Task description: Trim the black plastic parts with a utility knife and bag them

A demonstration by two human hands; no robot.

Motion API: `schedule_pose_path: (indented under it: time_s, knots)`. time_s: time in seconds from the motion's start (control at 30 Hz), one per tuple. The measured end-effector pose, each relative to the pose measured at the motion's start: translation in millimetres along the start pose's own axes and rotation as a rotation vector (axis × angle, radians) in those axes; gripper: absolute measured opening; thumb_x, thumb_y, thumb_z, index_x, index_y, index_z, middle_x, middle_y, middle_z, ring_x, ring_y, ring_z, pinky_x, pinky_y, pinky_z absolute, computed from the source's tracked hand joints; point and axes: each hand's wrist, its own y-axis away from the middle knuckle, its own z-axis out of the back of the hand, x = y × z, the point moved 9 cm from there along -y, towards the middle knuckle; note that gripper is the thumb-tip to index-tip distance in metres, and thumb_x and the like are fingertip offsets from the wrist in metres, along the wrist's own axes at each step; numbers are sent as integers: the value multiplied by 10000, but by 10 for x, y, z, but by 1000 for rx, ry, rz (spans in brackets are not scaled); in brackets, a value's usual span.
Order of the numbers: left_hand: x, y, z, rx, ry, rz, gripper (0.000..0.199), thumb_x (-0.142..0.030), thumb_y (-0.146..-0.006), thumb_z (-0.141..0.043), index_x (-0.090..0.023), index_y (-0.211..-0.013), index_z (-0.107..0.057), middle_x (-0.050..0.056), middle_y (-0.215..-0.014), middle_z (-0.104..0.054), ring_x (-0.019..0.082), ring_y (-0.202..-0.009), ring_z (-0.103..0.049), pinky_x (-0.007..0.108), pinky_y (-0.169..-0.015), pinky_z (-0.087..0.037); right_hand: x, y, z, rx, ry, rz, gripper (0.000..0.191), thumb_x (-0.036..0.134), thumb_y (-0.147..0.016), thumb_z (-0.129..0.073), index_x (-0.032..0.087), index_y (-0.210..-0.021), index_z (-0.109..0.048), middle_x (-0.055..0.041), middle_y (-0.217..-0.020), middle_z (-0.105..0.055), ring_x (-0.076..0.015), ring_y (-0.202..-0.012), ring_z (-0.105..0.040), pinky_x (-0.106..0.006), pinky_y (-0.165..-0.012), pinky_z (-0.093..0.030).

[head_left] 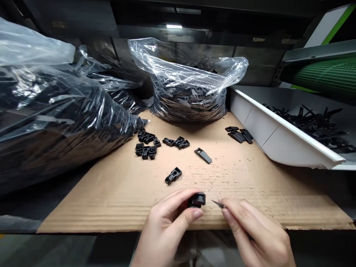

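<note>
Between the thumb and fingers of my left hand is a small black plastic part, held up over the front edge of the cardboard. My right hand pinches a small pointed blade; its tip points at the part but stays a little apart from it. Most of the blade's body is hidden in my fingers. Just beyond my left hand lies a single black plastic part. A flat, tapered black piece rests further up to the right.
Several black parts cluster at the cardboard's left middle, and more tapered pieces lie at right. Filled clear bags stand at the back and left. A white tray of black pieces borders the right. Dark shavings dot the cardboard.
</note>
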Motion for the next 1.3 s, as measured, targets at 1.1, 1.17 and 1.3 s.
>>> schedule_pose_path:
  time_s: [1.1,1.17,1.3]
  knots:
    - [-171,6,-8,116,-149,-286,293,-66,-725,-612,-309,-855,-710,-51,-917,-695,142,-902,-618,174,-838,-459,-119,-88,-345,478,-350,-343,243,179,-849,-424,173,-644,-555,28,-549,-506,-95,-504,-498,-180,-470,-395]
    - [-190,17,-34,159,-146,-305,300,-59,-739,-597,-312,-859,-705,-59,-907,-693,131,-890,-620,159,-822,-462,-153,-72,-377,528,-441,-408,248,201,-857,-420,167,-668,-576,31,-535,-482,-91,-504,-472,-179,-468,-380]
    - [-218,23,-84,201,-167,-313,321,-37,-756,-571,-312,-864,-697,-64,-939,-681,119,-911,-611,141,-822,-454,-69,174,-594,955,-833,-665,248,275,-852,-451,141,-751,-633,56,-490,-418,-41,-407,-328,-143,-380,-278]
